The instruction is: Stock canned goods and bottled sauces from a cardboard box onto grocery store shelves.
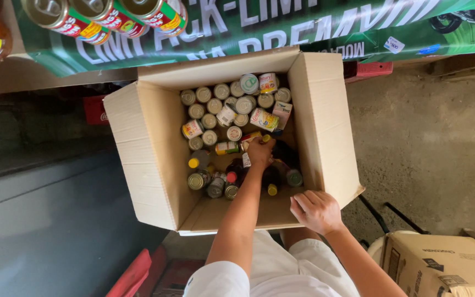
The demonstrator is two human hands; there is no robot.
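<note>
Head view: looks straight down into an open cardboard box [144, 159] with its flaps folded out, standing on the floor in front of the person.
Left hand [260, 152]: reached deep into the box, arm running up from the near edge; fingers curled down over a small item at the middle of the contents.
Left grip: closed around what looks like a slim bottle or sachet [251, 136] with a red and yellow label; the hand hides most of it, so its exact kind cannot be told.
Right hand [315, 212]: resting on the near right corner of the box, fingers bent over the cardboard rim, steadying it; nothing else in it.
Held item, position: just beyond the left fingertips, towards the far wall of the box, its long axis lying roughly sideways across the box.
Nearer hand: the left one is on the item; the right one is well apart from it, at the rim.
Tins [215, 104]: many round cans stand upright, silver tops showing, packed in the far left part of the box.
Lying cans [264, 119]: a few labelled ones rest on their sides on top of the upright ones.
Dark bottles [281, 165]: several with coloured caps stand just right of the left wrist.
Second carton [441, 267]: a smaller box sits at the lower right, outside the open one.
</note>
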